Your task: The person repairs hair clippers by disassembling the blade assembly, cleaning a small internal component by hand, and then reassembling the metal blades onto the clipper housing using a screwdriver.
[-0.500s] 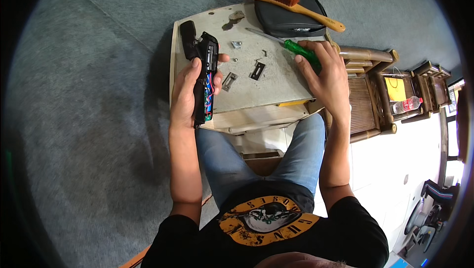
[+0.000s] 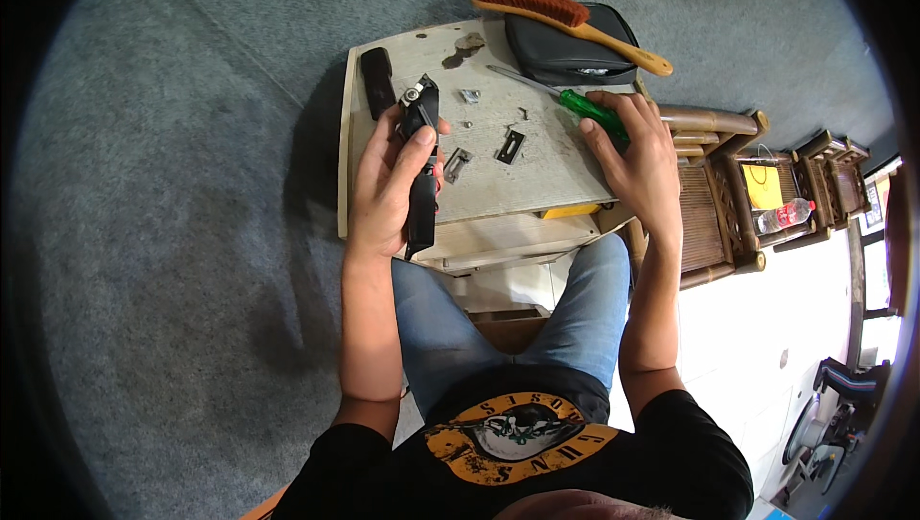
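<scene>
My left hand (image 2: 388,180) is closed round an opened black hair clipper (image 2: 422,204), its thumb pressed on the side. The clipper is turned edge-on, so most of its inside is hidden; a bit of red wire shows by the fingertips. Beyond the hand, a black housing cover (image 2: 378,82) lies on the worn little table (image 2: 537,189). My right hand (image 2: 640,151) rests with fingers curled over the green handle of a screwdriver (image 2: 591,110), whose shaft points to the far left. Between the hands lie a metal blade plate (image 2: 458,164) and a black slotted plate (image 2: 510,146).
A small metal piece (image 2: 471,96) and tiny loose screws lie mid-table. At the far edge, a wooden-handled brush (image 2: 537,4) lies across a black zip case (image 2: 565,50). Bamboo seating (image 2: 704,208) stands at the right, with a bottle (image 2: 786,216) and yellow bag (image 2: 763,186).
My left hand has rolled the clipper over, so the wires and circuit board that faced up are now mostly hidden. My right hand stays on the screwdriver. The view has shifted slightly.
</scene>
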`<control>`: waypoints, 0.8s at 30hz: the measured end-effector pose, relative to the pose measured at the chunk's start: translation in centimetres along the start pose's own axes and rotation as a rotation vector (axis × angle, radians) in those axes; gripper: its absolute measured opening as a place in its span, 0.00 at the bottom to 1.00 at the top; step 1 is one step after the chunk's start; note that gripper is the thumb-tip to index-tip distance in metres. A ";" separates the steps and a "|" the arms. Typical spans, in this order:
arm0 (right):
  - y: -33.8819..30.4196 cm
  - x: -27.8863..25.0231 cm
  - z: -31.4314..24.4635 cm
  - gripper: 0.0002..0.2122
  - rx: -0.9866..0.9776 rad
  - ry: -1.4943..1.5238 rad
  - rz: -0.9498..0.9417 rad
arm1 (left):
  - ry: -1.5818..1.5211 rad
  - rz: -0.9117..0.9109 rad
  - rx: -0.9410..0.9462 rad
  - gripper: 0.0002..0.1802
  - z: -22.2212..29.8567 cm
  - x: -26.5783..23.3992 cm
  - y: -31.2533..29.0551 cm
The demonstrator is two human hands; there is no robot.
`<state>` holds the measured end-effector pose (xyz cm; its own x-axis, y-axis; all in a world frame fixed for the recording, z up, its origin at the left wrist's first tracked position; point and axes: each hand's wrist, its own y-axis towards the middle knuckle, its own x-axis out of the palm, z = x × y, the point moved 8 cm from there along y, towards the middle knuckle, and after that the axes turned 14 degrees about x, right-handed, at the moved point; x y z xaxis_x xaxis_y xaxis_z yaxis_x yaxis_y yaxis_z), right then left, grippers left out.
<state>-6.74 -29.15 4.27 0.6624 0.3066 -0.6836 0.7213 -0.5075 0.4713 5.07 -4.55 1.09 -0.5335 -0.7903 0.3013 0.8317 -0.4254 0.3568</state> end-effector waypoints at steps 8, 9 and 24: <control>0.0 -0.1 -0.1 0.16 0.010 0.001 -0.009 | 0.030 0.003 0.082 0.23 0.0 -0.1 0.1; -0.1 -0.1 -0.1 0.16 0.004 0.004 -0.006 | 0.008 0.004 0.077 0.22 -0.1 -0.2 0.1; -0.1 0.0 0.0 0.16 -0.007 -0.003 0.004 | -0.003 0.051 0.046 0.24 0.1 -0.4 0.1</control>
<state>-6.79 -29.13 4.23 0.6645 0.3024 -0.6833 0.7201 -0.5034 0.4775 5.31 -4.25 1.11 -0.4916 -0.8087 0.3230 0.8497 -0.3643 0.3811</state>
